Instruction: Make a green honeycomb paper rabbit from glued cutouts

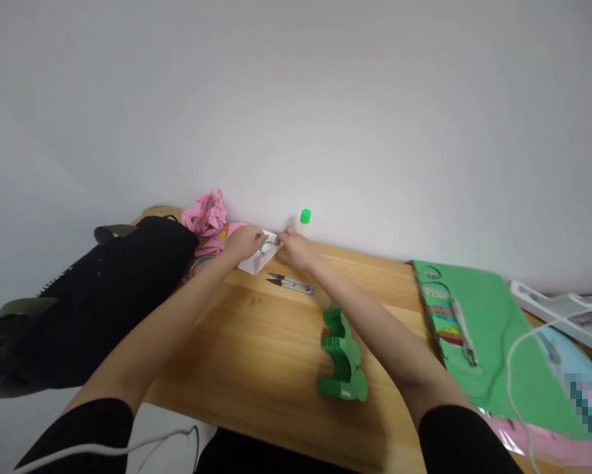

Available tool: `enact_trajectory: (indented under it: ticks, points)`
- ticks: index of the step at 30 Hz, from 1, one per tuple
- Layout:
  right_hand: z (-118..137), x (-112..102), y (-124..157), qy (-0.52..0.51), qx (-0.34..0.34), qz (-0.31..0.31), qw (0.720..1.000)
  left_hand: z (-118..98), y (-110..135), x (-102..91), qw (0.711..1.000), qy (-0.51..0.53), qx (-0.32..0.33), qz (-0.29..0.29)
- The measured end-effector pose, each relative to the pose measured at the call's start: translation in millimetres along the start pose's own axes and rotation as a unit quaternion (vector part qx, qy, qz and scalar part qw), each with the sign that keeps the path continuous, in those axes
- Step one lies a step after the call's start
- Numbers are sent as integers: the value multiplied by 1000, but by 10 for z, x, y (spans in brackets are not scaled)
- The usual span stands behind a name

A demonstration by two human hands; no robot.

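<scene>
Paper (255,264) lies between left hand (243,242) and right hand (296,251).

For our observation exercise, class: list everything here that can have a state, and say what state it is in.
white paper, flat, pinched at both sides
left hand, closed on the paper
right hand, closed on the paper
snips, lying flat, blades slightly apart
pink paper, crumpled
green cap, loose, upright
black bag, slumped

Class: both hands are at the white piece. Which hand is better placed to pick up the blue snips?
Right, probably. The blue snips lie closest to the right hand, handle end on its side; the left hand is farther off, on the white piece.
</scene>
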State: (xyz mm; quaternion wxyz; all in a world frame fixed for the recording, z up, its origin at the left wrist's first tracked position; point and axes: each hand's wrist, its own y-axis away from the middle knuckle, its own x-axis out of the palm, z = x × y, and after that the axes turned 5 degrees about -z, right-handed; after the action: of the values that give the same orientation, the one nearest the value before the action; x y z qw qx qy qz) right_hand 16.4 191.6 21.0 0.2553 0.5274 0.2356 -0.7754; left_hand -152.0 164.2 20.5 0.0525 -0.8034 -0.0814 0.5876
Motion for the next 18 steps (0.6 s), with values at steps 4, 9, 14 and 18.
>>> enact_trajectory:
  ticks: [4,9,14,18]
  points:
    - [96,57,-41,-6,16,-11,1000,57,115,-108,997,-15,-9,-78]
    - [166,-76,-18,-5,52,-31,998,53,581,-52,996,-35,78,-39]
    - [11,-402,32,51,213,-111,969,41,991,183,992,-51,112,2]
    - [-173,-422,61,68,257,-81,961,82,1053,259,993,-61,105,-4]
